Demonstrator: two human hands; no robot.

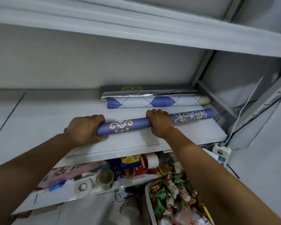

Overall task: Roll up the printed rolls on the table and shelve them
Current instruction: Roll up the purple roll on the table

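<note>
Left hand (85, 128) is wrapped round the near left end of the blue roll with gold ornaments (136, 123), fingers curled over the top of it. Right hand (161, 122) grips the same roll further along, a bit past the middle, fingers hooked over the far side. So both hands are grasping it.

That roll sits low over the white shelf (152, 140), running left to right and angled slightly, with the right end further back. Honestly can't tell if it's resting on the shelf board or held just off it.

Just behind it, pushed toward the back right of the same shelf, three more rolls lie side by side:
- a white and blue diamond-pattern roll (152, 102) nearest
- a silver foil roll (128, 95) touching that one
- a dark grey roll (131, 88) with a gold motif, right against the back wall

Lower shelf underneath is pretty cluttered: a tape roll (83, 186) at the front edge, a red box (140, 168), and a white paper roll (152, 160) just beside the box. Bottom right there's a tray (148, 202) piled with snack packets. A white power strip (221, 153) hangs by the shelf's right corner.
</note>
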